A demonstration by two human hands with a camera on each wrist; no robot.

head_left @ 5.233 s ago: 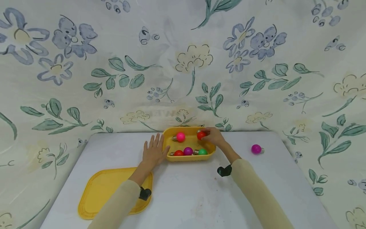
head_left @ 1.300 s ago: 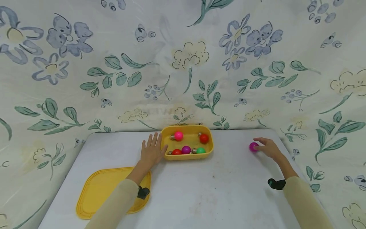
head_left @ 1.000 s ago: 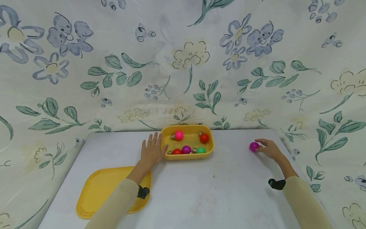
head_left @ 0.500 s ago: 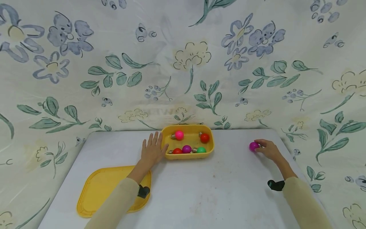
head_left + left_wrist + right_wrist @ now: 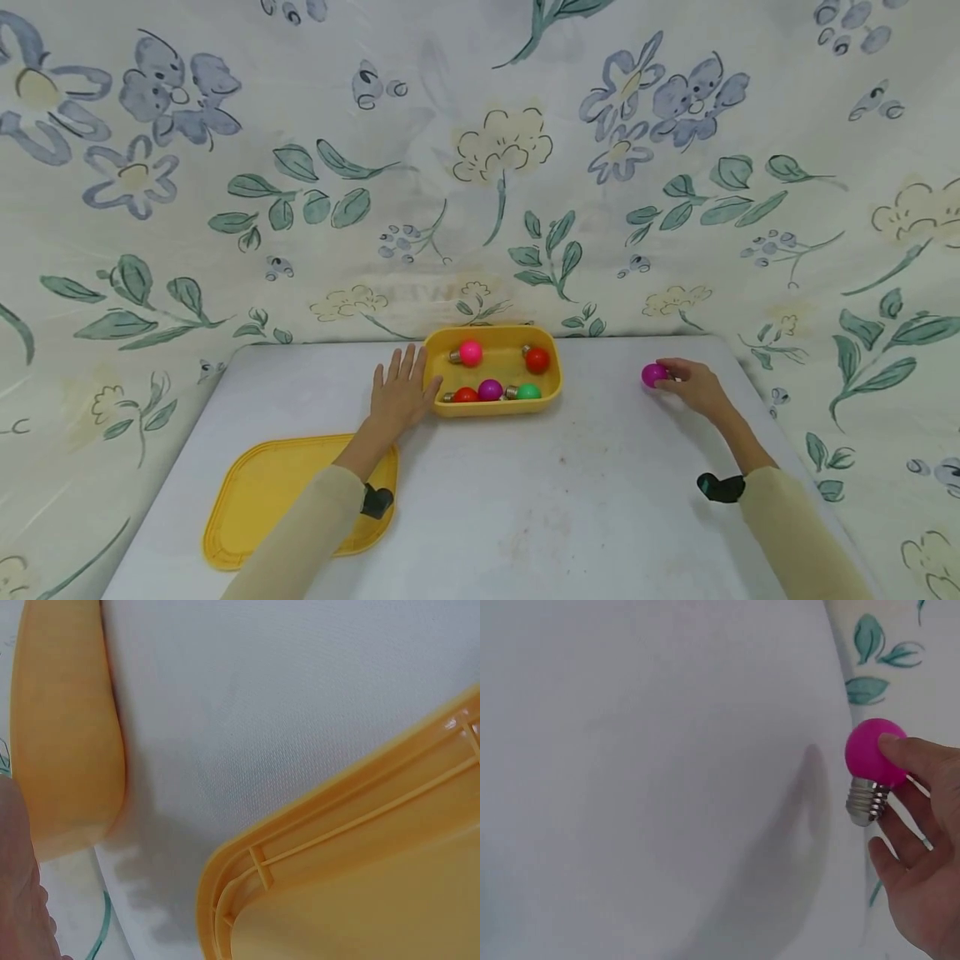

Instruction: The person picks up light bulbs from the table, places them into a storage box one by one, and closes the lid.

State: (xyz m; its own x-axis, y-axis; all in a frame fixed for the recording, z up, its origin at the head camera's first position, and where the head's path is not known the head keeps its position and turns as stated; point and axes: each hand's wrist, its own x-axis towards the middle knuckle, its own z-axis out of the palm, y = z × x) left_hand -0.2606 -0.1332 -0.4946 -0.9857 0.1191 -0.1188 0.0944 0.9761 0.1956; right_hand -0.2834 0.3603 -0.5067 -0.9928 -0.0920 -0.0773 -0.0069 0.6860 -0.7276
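Note:
My right hand (image 5: 696, 389) pinches a magenta light bulb (image 5: 653, 376) between thumb and fingers over the right part of the table. In the right wrist view the bulb (image 5: 876, 750) has its metal screw base pointing down, and its shadow falls apart from it on the table. My left hand (image 5: 399, 395) lies with fingers spread and straight against the left end of a yellow box (image 5: 495, 409). Inside the box are a pink bulb (image 5: 470, 353), two red bulbs, one at the right (image 5: 537, 360), a purple bulb (image 5: 491, 390) and a green bulb (image 5: 528, 392).
A yellow lid (image 5: 255, 492) lies on the white table (image 5: 600, 500) at the left, partly under my left forearm. Its ribbed rim (image 5: 300, 810) shows in the left wrist view. Behind the table's far edge hangs a flower-patterned cloth (image 5: 420, 192).
My right hand let go of a red bulb in the box, moved right to the magenta bulb, and has now lifted it slightly leftward. My left hand stays at the box.

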